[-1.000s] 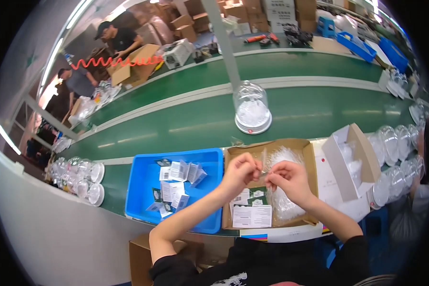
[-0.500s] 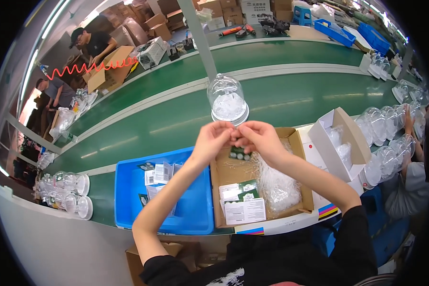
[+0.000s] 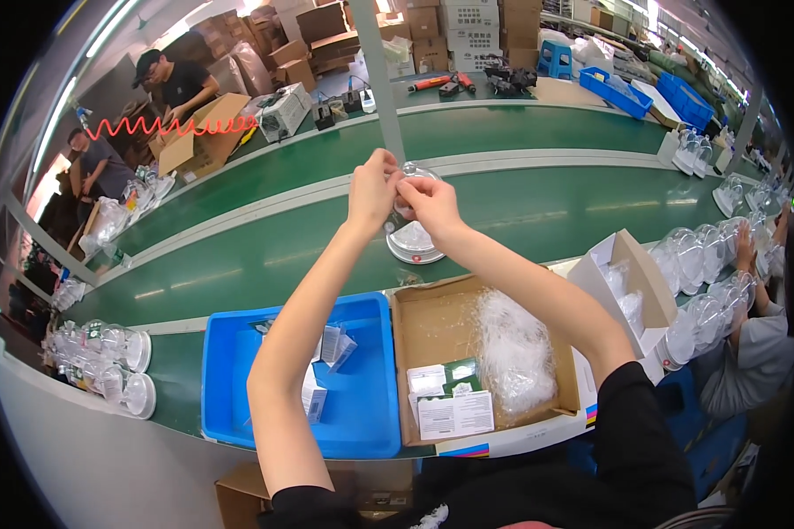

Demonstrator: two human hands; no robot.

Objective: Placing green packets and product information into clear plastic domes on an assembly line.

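Observation:
My left hand (image 3: 372, 196) and my right hand (image 3: 430, 207) meet in front of the top of a clear dome (image 3: 429, 169) on a round white base (image 3: 417, 255). Fingertips of both are pinched together. A small dark green tag (image 3: 403, 212) shows between them, mostly hidden; any tie it hangs from is too fine to see. White, clear-looking filling shows low inside the dome, which stands upright on the green conveyor belt (image 3: 326, 264).
A blue bin (image 3: 362, 440) with folded cards stands at the near left. Beside it, a cardboard tray (image 3: 432, 326) holds cards and a bundle of thin clear strands (image 3: 516, 353). A white box (image 3: 626, 282) and several domes (image 3: 704, 256) stand right, near a co-worker's hand (image 3: 745, 247).
Both hands have moved forward and up, from above the cardboard tray to the dome's top. The green tag that hung below my fingers has gone with them.

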